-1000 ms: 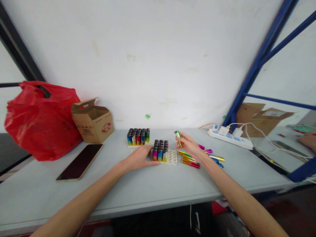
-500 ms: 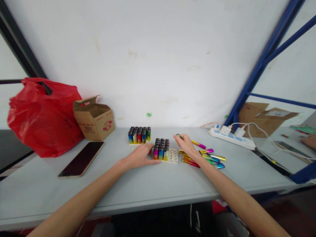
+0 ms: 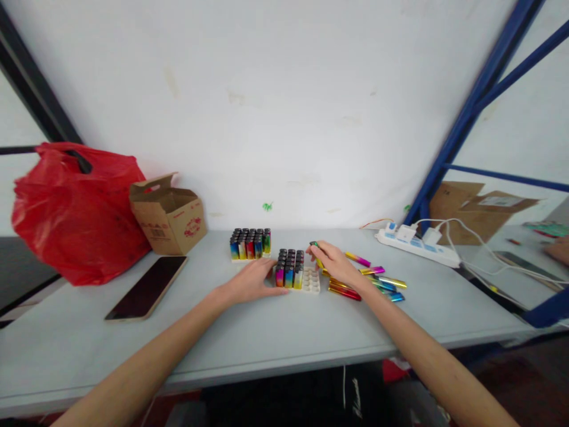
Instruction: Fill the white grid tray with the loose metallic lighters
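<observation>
My left hand (image 3: 249, 281) is curved round the left end of a white tray (image 3: 313, 287), thumb along its front edge and fingers at its left side. Shiny multicoloured lighters (image 3: 289, 276) with black tops stand upright in the tray's left part, while holes show at its right. Pinched in my right hand (image 3: 334, 261) is a lighter (image 3: 319, 261) with a yellow-green body, tilted over the tray's back right; my fingers partly cover it. Loose metallic lighters (image 3: 345, 292) lie in a pile by my right forearm.
Another tray of upright lighters (image 3: 250, 246) stands behind, to the left. Further left are a phone (image 3: 146, 287), an open cardboard box (image 3: 171, 216) and a red plastic bag (image 3: 82, 207). A white power strip (image 3: 418, 248) with cables lies at the right, near a blue frame (image 3: 462, 136).
My right hand has moved slightly left with the lighter, bringing it over the tray's holes, and more of its yellow body shows. My left hand has stayed at the tray.
</observation>
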Action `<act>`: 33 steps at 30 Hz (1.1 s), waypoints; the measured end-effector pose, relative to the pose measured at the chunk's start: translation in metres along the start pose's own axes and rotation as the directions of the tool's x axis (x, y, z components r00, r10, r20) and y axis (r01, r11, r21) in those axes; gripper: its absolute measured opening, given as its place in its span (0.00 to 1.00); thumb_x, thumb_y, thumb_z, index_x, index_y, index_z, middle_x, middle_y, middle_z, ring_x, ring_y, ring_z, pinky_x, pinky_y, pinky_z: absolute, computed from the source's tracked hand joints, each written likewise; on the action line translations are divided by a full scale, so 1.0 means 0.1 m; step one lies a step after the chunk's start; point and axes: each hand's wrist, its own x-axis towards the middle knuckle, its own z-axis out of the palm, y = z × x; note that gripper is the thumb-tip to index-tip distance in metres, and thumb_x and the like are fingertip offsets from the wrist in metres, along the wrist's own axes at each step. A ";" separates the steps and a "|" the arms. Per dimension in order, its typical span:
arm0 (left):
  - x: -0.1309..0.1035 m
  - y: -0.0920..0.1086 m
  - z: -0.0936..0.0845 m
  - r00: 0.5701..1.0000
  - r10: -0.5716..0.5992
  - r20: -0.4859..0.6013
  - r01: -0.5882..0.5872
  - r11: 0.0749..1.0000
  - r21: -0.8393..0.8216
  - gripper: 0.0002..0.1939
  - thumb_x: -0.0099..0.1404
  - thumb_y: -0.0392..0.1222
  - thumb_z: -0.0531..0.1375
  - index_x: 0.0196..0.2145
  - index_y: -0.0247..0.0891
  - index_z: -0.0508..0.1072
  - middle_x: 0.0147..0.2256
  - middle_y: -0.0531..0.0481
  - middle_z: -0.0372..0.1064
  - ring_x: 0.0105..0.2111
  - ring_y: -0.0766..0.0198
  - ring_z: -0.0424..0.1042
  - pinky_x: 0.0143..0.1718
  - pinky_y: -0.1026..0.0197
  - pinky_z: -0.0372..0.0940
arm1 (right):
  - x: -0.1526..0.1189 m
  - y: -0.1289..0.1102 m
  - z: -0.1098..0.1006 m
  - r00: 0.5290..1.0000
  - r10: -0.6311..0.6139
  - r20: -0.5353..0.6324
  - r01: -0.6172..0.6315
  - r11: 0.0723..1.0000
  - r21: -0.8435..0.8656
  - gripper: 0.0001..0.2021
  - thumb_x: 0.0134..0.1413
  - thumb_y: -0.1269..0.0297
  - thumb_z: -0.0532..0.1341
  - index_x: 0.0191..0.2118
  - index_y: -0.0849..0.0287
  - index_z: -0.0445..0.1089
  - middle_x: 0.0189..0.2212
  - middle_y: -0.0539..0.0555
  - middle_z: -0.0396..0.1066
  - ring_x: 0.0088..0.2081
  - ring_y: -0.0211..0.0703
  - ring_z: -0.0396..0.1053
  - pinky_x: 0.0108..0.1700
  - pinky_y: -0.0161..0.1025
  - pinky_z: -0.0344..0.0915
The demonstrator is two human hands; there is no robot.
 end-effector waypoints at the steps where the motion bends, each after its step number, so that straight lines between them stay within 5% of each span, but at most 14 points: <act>1: 0.00 0.00 0.00 1.000 0.000 -0.001 0.000 1.000 0.000 0.33 0.60 0.70 0.63 0.46 0.37 0.73 0.44 0.41 0.76 0.43 0.46 0.77 0.46 0.50 0.69 | 0.00 0.00 -0.01 0.998 -0.056 0.000 0.056 0.995 -0.084 0.21 0.73 0.47 0.49 0.36 0.57 0.69 0.33 0.53 0.69 0.36 0.43 0.67 0.40 0.39 0.63; 6: 0.00 0.00 -0.01 1.000 0.005 -0.009 -0.005 1.000 -0.006 0.33 0.60 0.70 0.64 0.47 0.38 0.73 0.45 0.42 0.76 0.44 0.47 0.77 0.48 0.51 0.69 | 0.00 0.07 -0.01 0.992 -0.120 0.028 0.123 0.939 -0.322 0.21 0.74 0.50 0.49 0.30 0.55 0.62 0.27 0.50 0.67 0.29 0.42 0.63 0.37 0.39 0.59; 16: 0.00 0.00 0.00 1.000 0.008 -0.005 -0.008 1.000 -0.006 0.31 0.60 0.68 0.64 0.45 0.38 0.73 0.44 0.42 0.76 0.42 0.47 0.76 0.46 0.50 0.70 | -0.03 0.00 -0.07 0.985 -0.072 0.154 0.113 0.953 -0.280 0.12 0.75 0.55 0.51 0.41 0.56 0.64 0.33 0.54 0.74 0.35 0.46 0.71 0.39 0.39 0.62; 33: -0.01 0.03 -0.02 1.000 -0.019 0.009 0.019 1.000 -0.001 0.31 0.60 0.69 0.64 0.45 0.38 0.72 0.45 0.41 0.75 0.44 0.46 0.76 0.47 0.50 0.70 | -0.05 0.07 -0.07 0.972 -0.099 0.212 0.160 0.942 -0.294 0.13 0.72 0.54 0.55 0.38 0.56 0.68 0.32 0.53 0.72 0.33 0.45 0.68 0.38 0.39 0.60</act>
